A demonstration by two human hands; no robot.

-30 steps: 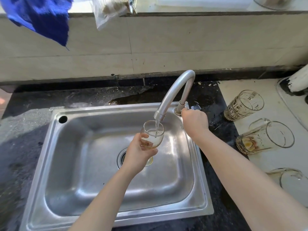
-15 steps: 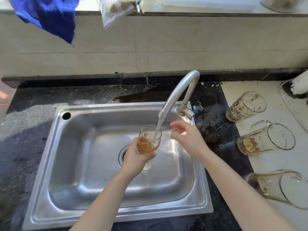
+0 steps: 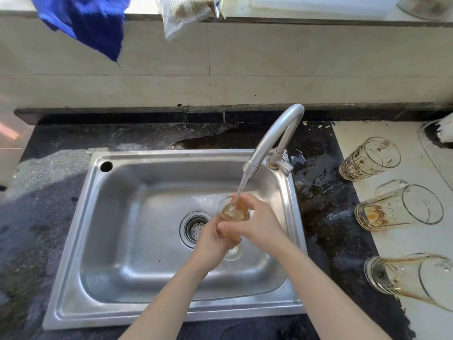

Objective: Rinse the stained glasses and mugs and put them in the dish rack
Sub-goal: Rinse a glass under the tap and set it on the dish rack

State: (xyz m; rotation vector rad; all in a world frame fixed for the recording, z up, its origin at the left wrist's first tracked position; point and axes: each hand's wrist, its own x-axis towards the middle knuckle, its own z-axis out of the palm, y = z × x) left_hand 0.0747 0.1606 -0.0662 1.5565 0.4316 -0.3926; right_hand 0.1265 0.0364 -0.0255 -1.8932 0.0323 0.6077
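Note:
A small stemmed glass (image 3: 231, 212) full of brownish water is held over the steel sink (image 3: 117, 241), under the running tap (image 3: 274, 138). My left hand (image 3: 212, 239) grips its stem and lower bowl. My right hand (image 3: 257, 222) wraps around the bowl from the right, with fingers at the rim. On the pale mat at the right lie three stained glasses on their sides: a patterned tumbler (image 3: 369, 159), a handled mug (image 3: 397, 208) and a large mug (image 3: 411, 278).
Dark wet countertop (image 3: 326, 217) surrounds the sink. A blue cloth (image 3: 90, 23) and a plastic bag (image 3: 181, 15) hang from the ledge above the tiled wall. A white object (image 3: 445, 130) sits at the far right edge. The drain strainer (image 3: 195, 228) lies just left of the hands.
My right hand left the tap handle and came down onto the glass. The water in the glass turned brown as it filled.

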